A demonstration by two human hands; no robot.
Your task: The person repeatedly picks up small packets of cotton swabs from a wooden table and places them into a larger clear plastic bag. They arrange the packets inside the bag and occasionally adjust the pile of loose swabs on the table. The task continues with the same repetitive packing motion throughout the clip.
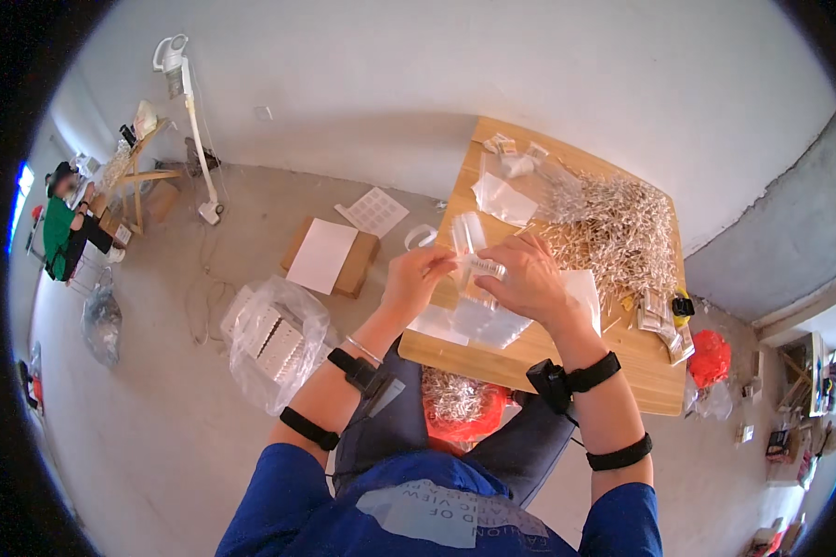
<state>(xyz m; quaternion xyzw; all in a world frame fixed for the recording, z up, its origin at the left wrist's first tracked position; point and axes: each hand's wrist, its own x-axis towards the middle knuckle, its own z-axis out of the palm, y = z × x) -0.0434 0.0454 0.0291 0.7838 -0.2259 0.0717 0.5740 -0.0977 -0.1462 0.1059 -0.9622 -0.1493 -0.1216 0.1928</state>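
Over the near left part of the wooden table (641,376), my two hands are close together. My left hand (416,277) is closed in a pinch at the left edge of a small clear plastic packet with a striped label (486,267). From the other side my right hand (532,278) grips that packet, thumb below and fingers above. A shiny clear plastic sleeve (467,229) extends just beyond the packet. Beneath my hands lie flat clear bags (492,322). A large pile of thin, shiny wrapped pieces (618,227) covers the table's right side, past my right hand.
Left of the table, a cardboard box (360,265) carries a white sheet (322,255). A clear bag of white cards (279,343) sits on the floor. A red bag (460,418) of shiny pieces stands between my legs. A person in green (60,227) sits far left.
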